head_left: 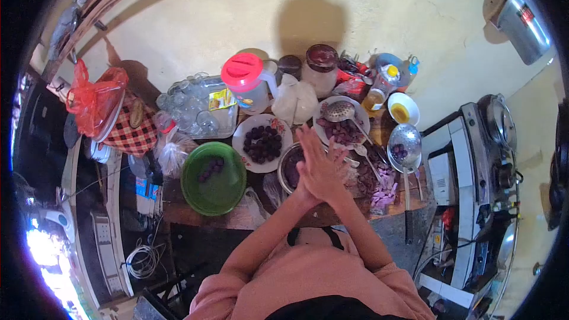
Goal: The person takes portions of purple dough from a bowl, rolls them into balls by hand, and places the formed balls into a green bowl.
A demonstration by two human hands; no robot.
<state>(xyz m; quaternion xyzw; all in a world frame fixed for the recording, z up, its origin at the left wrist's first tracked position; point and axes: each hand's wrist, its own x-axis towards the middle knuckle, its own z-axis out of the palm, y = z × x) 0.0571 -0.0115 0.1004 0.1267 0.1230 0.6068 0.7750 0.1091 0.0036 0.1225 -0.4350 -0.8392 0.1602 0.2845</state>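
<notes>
Above a steel bowl (281, 176) on the wooden table (192, 216), both hands (321, 172) meet palm to palm, fingers stretched straight; whether anything lies between the palms cannot be told. Beneath, dark purple stuff (290, 170) shows in the bowl, partly hidden. Just left are a flowered plate (239, 142) of dark purple balls (262, 144) and a green basin (228, 194) with several more. Farther out, a yellow packet (221, 99) and a steel canister's (524, 38) red label (526, 14) carry unreadably small print.
</notes>
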